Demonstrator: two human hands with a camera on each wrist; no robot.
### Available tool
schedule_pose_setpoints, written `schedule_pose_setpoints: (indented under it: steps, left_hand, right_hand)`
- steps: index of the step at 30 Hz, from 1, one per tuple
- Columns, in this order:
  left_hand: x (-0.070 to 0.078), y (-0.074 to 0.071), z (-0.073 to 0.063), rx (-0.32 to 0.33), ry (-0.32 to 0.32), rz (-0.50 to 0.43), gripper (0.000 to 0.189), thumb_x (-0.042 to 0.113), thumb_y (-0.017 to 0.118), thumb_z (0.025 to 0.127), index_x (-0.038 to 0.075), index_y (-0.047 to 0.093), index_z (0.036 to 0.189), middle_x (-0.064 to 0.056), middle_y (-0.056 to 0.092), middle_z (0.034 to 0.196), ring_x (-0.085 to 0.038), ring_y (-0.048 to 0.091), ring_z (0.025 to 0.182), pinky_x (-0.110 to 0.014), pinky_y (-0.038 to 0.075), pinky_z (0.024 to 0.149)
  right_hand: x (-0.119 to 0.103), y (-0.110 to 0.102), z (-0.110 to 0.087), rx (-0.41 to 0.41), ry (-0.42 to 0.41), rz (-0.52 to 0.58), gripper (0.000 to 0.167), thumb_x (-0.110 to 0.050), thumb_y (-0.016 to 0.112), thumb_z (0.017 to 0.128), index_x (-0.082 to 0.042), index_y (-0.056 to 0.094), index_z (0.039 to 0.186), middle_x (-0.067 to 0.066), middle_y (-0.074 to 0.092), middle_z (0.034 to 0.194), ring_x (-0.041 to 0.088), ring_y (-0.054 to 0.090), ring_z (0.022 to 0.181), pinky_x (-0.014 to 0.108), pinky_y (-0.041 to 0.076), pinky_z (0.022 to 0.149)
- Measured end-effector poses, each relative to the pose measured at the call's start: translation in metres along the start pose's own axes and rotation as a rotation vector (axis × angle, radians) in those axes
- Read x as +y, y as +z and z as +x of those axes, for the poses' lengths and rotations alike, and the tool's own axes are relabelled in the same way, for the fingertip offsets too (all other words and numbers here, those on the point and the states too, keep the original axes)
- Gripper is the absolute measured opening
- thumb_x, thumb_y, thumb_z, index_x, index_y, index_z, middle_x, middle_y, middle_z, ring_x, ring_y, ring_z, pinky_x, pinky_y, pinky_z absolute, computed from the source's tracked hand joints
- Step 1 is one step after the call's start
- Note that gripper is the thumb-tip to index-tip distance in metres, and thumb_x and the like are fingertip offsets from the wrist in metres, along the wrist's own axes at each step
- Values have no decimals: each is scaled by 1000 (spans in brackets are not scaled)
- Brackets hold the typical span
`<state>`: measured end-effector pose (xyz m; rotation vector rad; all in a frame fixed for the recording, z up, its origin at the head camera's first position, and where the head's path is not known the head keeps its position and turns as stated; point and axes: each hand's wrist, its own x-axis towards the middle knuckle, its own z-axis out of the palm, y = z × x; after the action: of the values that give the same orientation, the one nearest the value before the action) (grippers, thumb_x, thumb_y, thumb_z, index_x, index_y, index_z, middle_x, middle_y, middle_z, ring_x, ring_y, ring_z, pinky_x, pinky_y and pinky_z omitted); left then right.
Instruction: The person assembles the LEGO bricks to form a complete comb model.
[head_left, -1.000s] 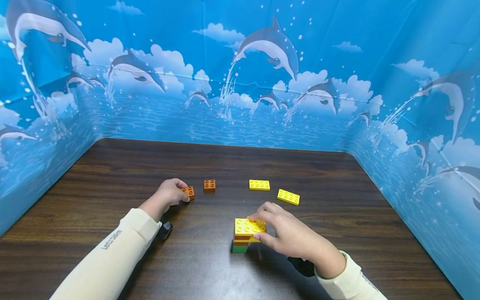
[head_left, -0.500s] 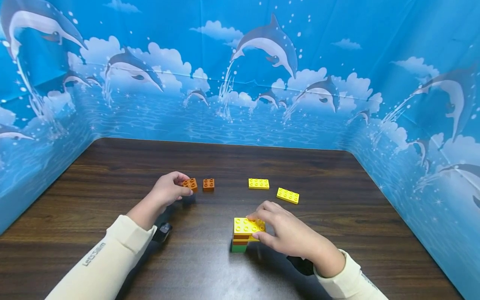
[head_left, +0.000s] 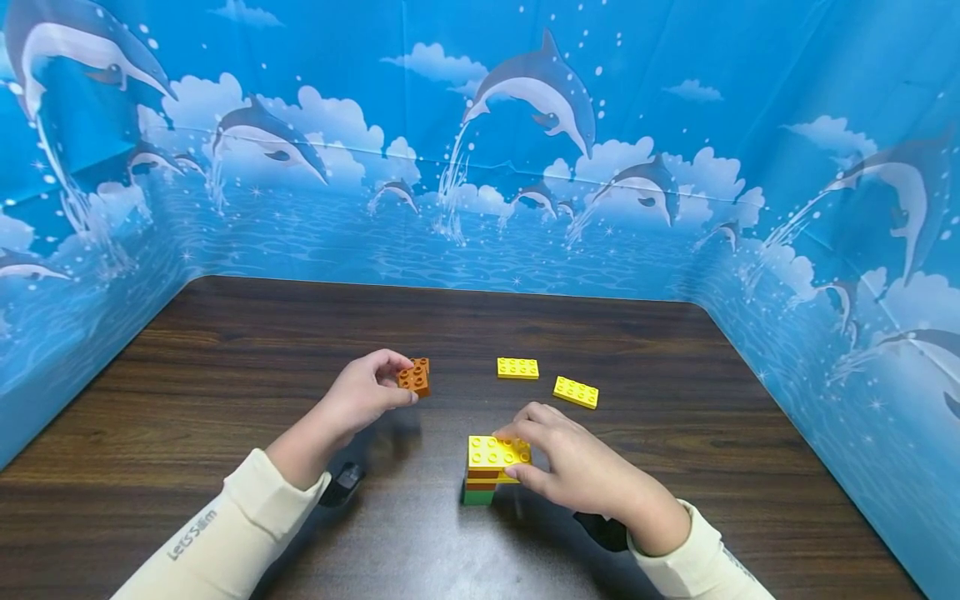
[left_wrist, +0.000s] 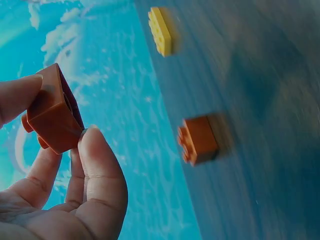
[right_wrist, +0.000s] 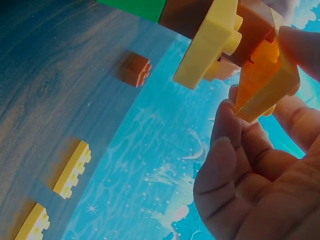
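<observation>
Thumb and fingers of my left hand (head_left: 356,398) pinch a brown two-by-two toy brick (left_wrist: 52,112), raised off the table with its hollow underside showing in the left wrist view. A second brown brick (left_wrist: 202,139) rests on the table; in the head view the held one partly covers it. My right hand (head_left: 573,462) grips the overhanging end of the top yellow brick (head_left: 486,452) on a small tower. Below that come brown and yellow layers, with a green brick (head_left: 478,497) at the base. The right wrist view shows the yellow layers jutting out sideways.
Two flat yellow bricks (head_left: 517,368) (head_left: 576,392) lie beyond the tower on the dark wooden table (head_left: 225,358). A blue dolphin-print curtain (head_left: 337,200) encloses the table's back and sides. A black wrist camera (head_left: 342,485) sits under the left wrist.
My left hand has lifted the brown brick from the table and carried it right, over to the other brown brick. The right hand and the tower stay put.
</observation>
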<state>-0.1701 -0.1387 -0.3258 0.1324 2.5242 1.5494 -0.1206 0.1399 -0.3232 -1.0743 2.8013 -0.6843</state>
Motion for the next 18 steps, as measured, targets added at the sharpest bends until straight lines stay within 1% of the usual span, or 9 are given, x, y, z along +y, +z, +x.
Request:
schedule_pose_setpoints:
  steps: [6,10,14,18]
  left_hand:
    - [10,11,-10,-19,14,-35,42,3,70,81,-1,55,119,-16,59,105,-25,55,91,-39,50,74]
    - [14,18,-14,-29,28,-47,39,2,70,80,0,57,117,-14,59,101,-25,53,90,-37,48,71]
    - [16,23,-16,-28,29,-39,37,2,70,80,3,58,115,-12,58,100,-25,52,91,-34,47,68]
    - [20,27,-21,-45,39,-49,36,2,71,80,4,59,114,-11,57,103,-25,51,93,-35,48,68]
  right_hand:
    - [0,0,0,-4,3,9,36,-21,71,88,-16,64,123,-8,54,107,8,49,94,31,47,79]
    - [0,-1,0,-6,4,15,36,-22,71,88,-16,64,123,-8,54,107,8,49,94,30,47,79]
    - [-1,-1,1,-13,16,21,36,-23,71,88,-17,64,123,-8,54,106,8,49,94,30,47,79]
    - [-1,-1,1,-20,28,23,37,-23,72,88,-17,64,123,-8,54,106,8,49,94,31,47,80]
